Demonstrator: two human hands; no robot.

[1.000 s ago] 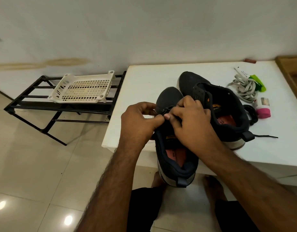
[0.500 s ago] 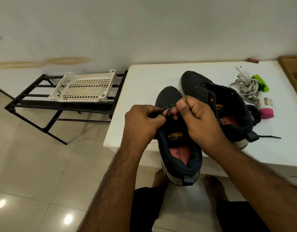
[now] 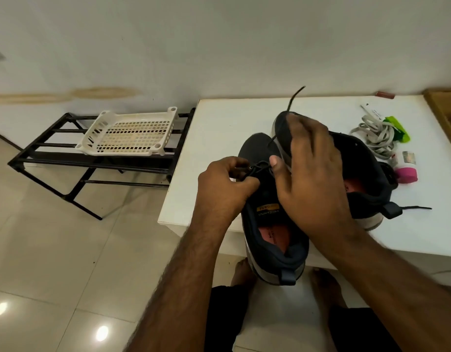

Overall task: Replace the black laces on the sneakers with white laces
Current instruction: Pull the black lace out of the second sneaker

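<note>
Now I'm unlacing the near dark fabric sneaker (image 3: 270, 217), which overhangs the white table (image 3: 219, 138): left hand (image 3: 225, 186) pinches its eyelet edge, right hand (image 3: 313, 168) grips the thin black lace (image 3: 290, 102). Next, draw it free of the last eyelets.

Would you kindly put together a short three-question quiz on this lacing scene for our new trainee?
1. True or false: the near sneaker rests wholly on the table.
2. Which hand pulls the black lace away from the eyelets? A) left hand B) right hand
3. Fill in: the white laces lie to the ___ of the far sneaker.

Key: 1 false, its heel overhangs the edge; 2 B; 3 right.
</note>
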